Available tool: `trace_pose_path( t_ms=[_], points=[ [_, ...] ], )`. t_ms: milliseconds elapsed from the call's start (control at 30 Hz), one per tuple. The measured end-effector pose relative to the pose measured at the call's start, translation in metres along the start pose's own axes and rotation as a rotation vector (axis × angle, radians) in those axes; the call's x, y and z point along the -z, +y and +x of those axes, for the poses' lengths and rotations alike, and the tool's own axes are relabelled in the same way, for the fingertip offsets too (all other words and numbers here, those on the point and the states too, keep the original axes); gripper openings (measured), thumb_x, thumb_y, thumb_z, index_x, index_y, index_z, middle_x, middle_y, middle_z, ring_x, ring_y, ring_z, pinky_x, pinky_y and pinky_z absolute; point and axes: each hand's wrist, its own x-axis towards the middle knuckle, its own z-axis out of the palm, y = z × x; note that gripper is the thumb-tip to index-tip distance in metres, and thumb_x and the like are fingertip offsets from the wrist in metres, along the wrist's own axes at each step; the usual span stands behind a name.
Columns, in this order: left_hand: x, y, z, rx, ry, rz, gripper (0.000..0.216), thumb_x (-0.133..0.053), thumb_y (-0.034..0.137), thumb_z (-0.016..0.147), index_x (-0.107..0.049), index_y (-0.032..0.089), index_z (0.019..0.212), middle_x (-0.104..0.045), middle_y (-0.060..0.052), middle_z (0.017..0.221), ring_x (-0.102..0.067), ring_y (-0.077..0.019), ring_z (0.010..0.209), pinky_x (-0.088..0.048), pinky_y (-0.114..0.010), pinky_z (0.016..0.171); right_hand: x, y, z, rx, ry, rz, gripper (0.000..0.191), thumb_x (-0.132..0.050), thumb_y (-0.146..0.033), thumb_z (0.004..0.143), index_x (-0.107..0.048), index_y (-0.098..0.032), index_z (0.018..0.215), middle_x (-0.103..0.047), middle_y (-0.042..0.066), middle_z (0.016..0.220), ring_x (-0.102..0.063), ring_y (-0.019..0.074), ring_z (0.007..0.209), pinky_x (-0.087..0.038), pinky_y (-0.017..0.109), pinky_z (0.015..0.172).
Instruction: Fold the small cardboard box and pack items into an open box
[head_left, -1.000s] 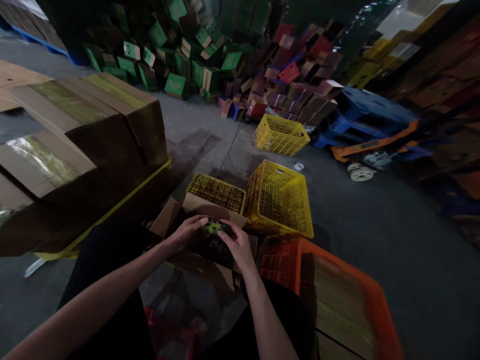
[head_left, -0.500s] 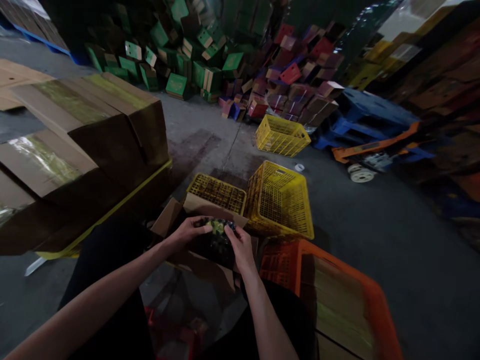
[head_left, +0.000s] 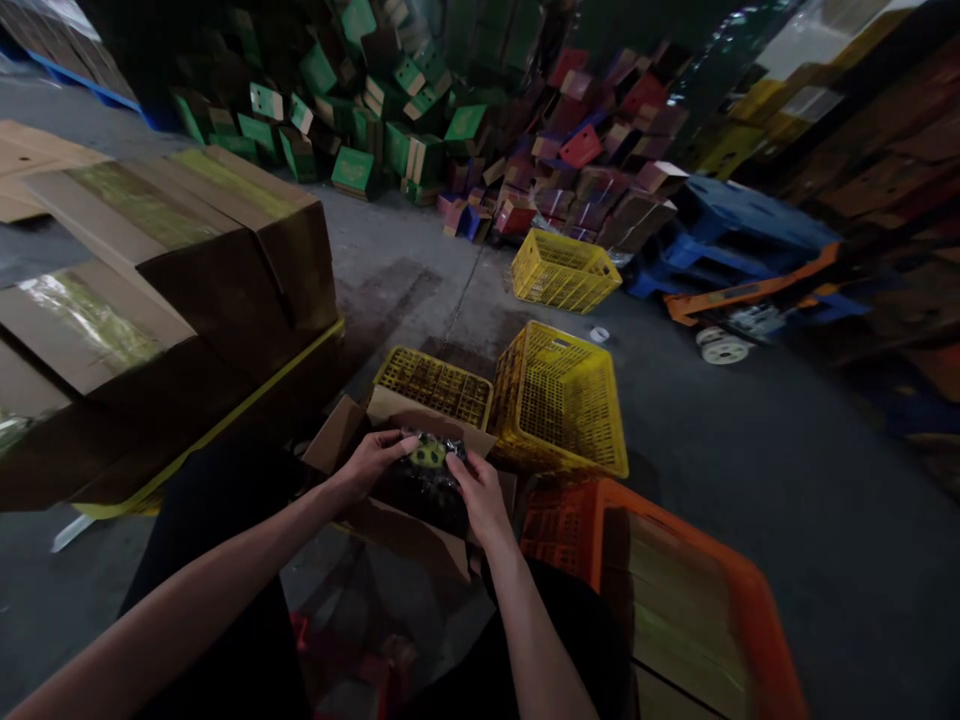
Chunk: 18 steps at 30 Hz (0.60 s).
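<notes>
Both of my hands hold a small packet in clear shiny plastic with yellow-green and dark patches (head_left: 430, 455); what is inside I cannot make out. My left hand (head_left: 373, 462) pinches its left end between thumb and fingers. At the right end, my right hand (head_left: 478, 490) is closed on it the same way. Under the packet an open cardboard box (head_left: 427, 545) stands between my knees with its flaps folded out. The inside of the box is dark, and its contents are hard to tell.
An upturned-looking yellow crate (head_left: 439, 382) and an open yellow crate (head_left: 574, 400) stand just beyond the box. At right is an orange crate (head_left: 750, 590) holding a taped carton. Taped cartons (head_left: 225, 230) fill the left. Further off are another yellow crate (head_left: 566, 270) and a pallet jack (head_left: 750, 290).
The packet has turned or flattened slightly between my hands, showing more of its yellow-green patch with dark spots. My left fingers have shifted a little left. The surroundings are unchanged.
</notes>
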Motion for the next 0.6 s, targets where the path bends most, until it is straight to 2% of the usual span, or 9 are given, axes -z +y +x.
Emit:
trace_pose_path(
  t_ms=[267,600],
  points=[
    [-0.002,0.0008,-0.0013,0.033,-0.007,-0.017,0.054,-0.081,0.055,0.07,-0.075,0.013,0.103,-0.075,-0.006,0.081,-0.066,-0.0157,0.067,-0.053,-0.026,0.065,0.002,0.0018,-0.0007,0.011,-0.009,0.005,0.046,-0.07,-0.059,0.079,-0.076,-0.022,0.106,-0.077,0.003,0.094,-0.069,0.025,0.084,-0.053,0.032,0.076],
    [0.0019,-0.0029,0.0018,0.002,0.05,0.018,0.047,-0.081,0.057,0.069,-0.075,0.011,0.078,-0.072,-0.004,0.069,-0.062,-0.0133,0.057,-0.048,-0.024,0.059,0.0035,0.0066,0.0015,0.0,-0.006,0.012,0.047,-0.069,-0.058,0.081,-0.075,-0.022,0.109,-0.077,0.004,0.097,-0.068,0.026,0.088,-0.054,0.033,0.077]
  ],
)
